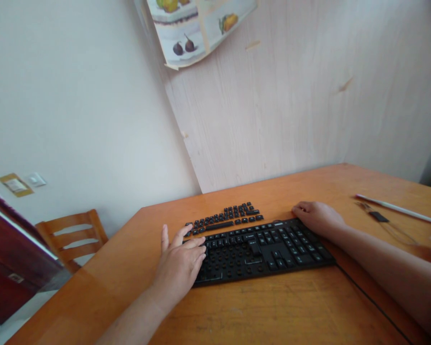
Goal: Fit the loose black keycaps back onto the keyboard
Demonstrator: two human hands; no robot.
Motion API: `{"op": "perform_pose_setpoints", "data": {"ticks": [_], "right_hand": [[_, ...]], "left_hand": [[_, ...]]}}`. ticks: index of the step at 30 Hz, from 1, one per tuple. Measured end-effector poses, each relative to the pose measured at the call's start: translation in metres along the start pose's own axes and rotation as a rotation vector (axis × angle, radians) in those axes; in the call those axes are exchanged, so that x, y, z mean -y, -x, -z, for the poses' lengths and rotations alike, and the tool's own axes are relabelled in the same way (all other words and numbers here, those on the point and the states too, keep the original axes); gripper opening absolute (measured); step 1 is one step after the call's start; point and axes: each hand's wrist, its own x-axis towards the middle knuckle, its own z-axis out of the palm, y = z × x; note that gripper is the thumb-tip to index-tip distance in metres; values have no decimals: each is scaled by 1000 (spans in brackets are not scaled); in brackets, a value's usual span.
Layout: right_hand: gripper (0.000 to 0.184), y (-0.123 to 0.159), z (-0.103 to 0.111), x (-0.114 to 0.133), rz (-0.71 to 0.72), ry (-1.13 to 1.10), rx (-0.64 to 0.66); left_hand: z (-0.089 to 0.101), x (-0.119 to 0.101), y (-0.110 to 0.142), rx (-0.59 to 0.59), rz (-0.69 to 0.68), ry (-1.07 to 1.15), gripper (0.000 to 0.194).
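A black keyboard (273,250) lies at an angle on the table, its left and middle part stripped of most keycaps and its right-hand keys still on. My left hand (179,261) is over its left end, fingers spread, some fingertips touching the upper left keys. Just behind the keyboard, loose black keycaps (219,218) stand in rows, with a long space bar (219,225) among them. My right hand (318,218) rests at the keyboard's back right corner, fingers curled; whatever they may hold is hidden.
On the right of the wooden table (258,311) lie a pale pencil-like stick (398,208) and a small black tool with wire loops (378,216). The keyboard's cable (369,299) runs toward the front right under my forearm. A wooden chair (73,232) stands at the left.
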Motion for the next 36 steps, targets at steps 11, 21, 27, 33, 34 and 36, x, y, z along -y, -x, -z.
{"op": "perform_pose_setpoints", "data": {"ticks": [11, 21, 27, 33, 34, 36], "right_hand": [[41, 1, 1, 2, 5, 4, 6], [40, 4, 4, 4, -21, -10, 14], [40, 3, 4, 5, -19, -4, 9], [41, 0, 1, 1, 8, -8, 5], [41, 0, 1, 1, 11, -9, 6], [41, 0, 1, 1, 10, -7, 7]], "left_hand": [[4, -9, -3, -54, -9, -16, 20], [7, -14, 2, 21, -59, -49, 28], [7, -14, 2, 41, -43, -38, 28], [12, -8, 1, -15, 48, -57, 30], [12, -5, 2, -23, 69, -61, 31], [12, -1, 4, -29, 100, -63, 33]]}}
